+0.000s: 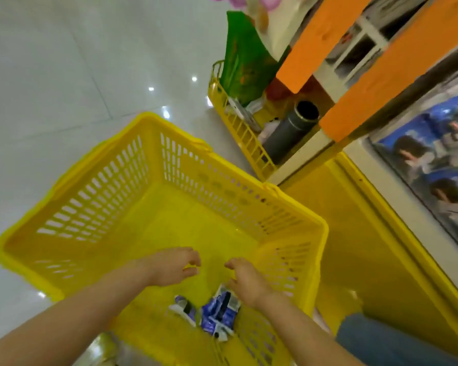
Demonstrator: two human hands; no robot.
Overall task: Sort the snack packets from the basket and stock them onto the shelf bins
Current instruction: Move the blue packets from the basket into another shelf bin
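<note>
- Left hand (172, 265) reaches down into the yellow basket (146, 116), fingers loosely curled and holding nothing
- Just right of it and lower, a small blue-and-white snack packet (183, 309) lies on the basket floor, close to the near wall
- Just beside that one lies a crumpled bunch of blue-and-white packets (218, 314)
- Right hand (245, 282) hovers over the top of the bunch, fingers slackly bent and gripping nothing; whether the palm touches the packets cannot be told
- Further right and farther back, a second yellow basket (236, 122) stands on the floor with a green bag (243, 62) and a dark cylinder (294, 128) in it
- At the far right, the orange-edged shelf (381, 75) shows blue printed packaging (439, 143), too blurred to read
</note>
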